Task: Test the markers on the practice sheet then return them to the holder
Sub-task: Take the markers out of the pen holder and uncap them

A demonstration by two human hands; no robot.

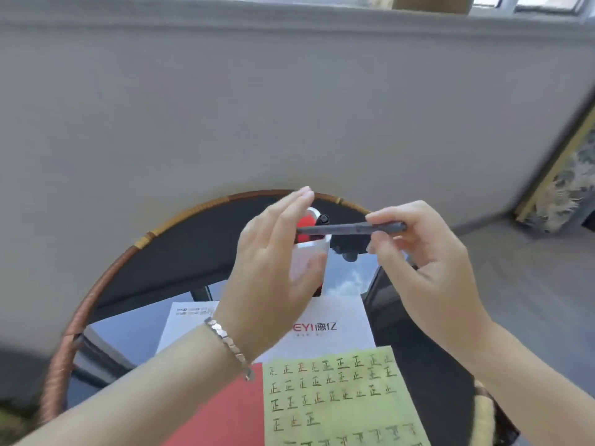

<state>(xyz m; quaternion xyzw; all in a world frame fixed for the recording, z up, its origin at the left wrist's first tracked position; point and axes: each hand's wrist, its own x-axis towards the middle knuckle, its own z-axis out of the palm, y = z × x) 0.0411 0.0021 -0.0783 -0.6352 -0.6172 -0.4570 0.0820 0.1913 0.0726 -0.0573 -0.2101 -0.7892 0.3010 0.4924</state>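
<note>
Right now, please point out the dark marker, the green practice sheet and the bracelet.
dark marker (pixel 344 229): head view, middle of the barrel.
green practice sheet (pixel 335 410): head view, centre of the paper, among the written rows.
bracelet (pixel 225 338): head view, links across the wrist.

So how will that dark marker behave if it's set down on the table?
Likely stiff: the marker spans straight between the left hand and right hand with no sag. Probably light, since the right hand only pinches it. The slim barrel looks round, so it may roll on the glossy table.
</note>
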